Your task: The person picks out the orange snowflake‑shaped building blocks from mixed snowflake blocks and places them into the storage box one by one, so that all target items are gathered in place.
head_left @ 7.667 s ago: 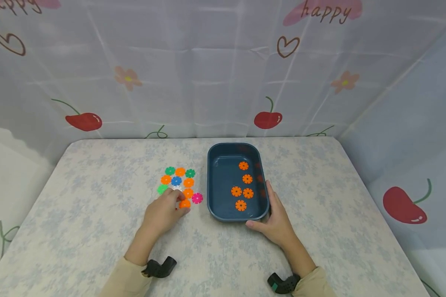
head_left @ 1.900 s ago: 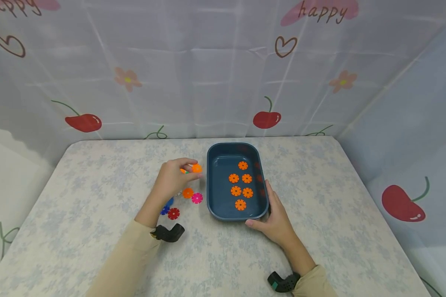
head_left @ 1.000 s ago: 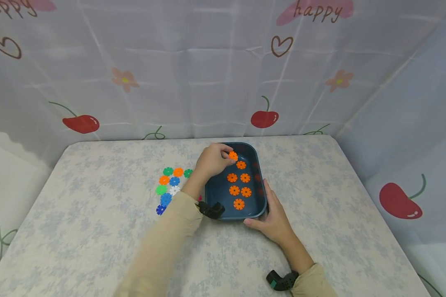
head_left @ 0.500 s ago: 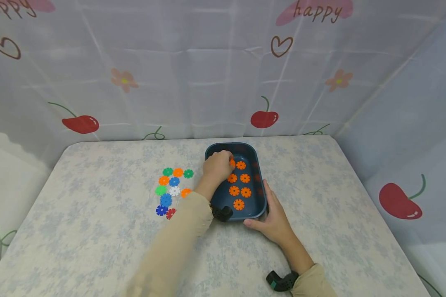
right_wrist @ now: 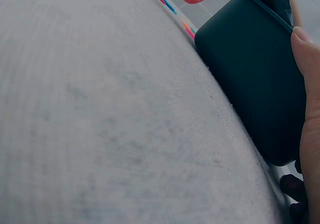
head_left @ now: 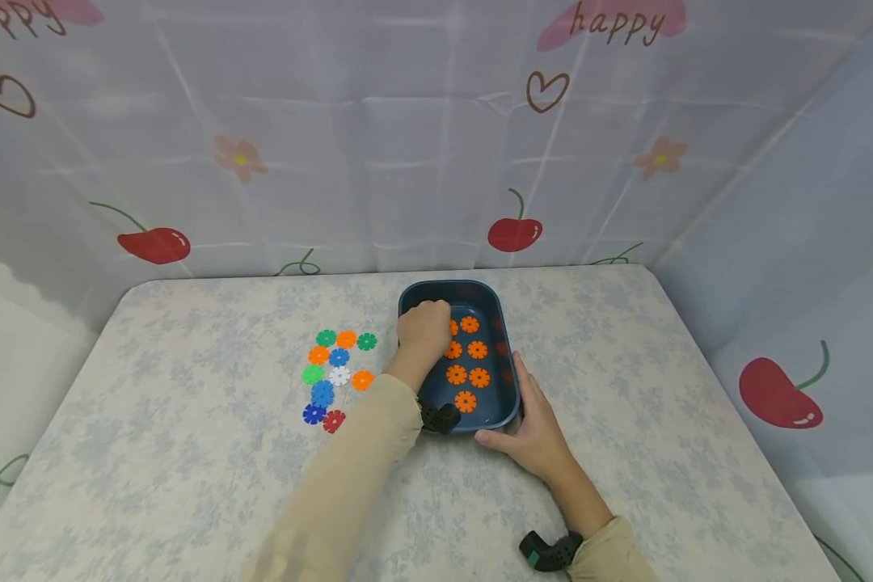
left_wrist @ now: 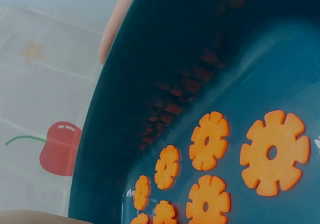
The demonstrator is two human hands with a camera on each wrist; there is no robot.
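A deep dark-blue tray (head_left: 411, 291) stands on the table, with several orange notched discs (head_left: 478, 350) lying flat on its floor. My left hand (head_left: 423, 333) reaches down inside, toward the tray's back left, its fingers curled. Beside it an orange disc (head_left: 454, 327) shows only in part; the fingertips are hidden. From the left wrist, orange discs (left_wrist: 274, 153) lie in rows beside the tray wall (left_wrist: 115, 109). My right hand (head_left: 531, 428) grips the tray's near right corner, thumb at the front, fingers along the side. In the right wrist view its thumb (right_wrist: 301, 47) touches the rim.
Left of the tray lie several loose notched discs: green (head_left: 326, 338), blue (head_left: 339, 357), white (head_left: 339, 376), orange (head_left: 362, 380) and red (head_left: 334, 421). The left sleeve (head_left: 349, 477) crosses the table's front. A printed curtain (head_left: 378, 186) hangs behind the table.
Over the earlier frames my left hand carried an orange disc rightward from the loose group into the tray, then sank lower there. More orange discs lie inside. My right hand stayed at the corner.
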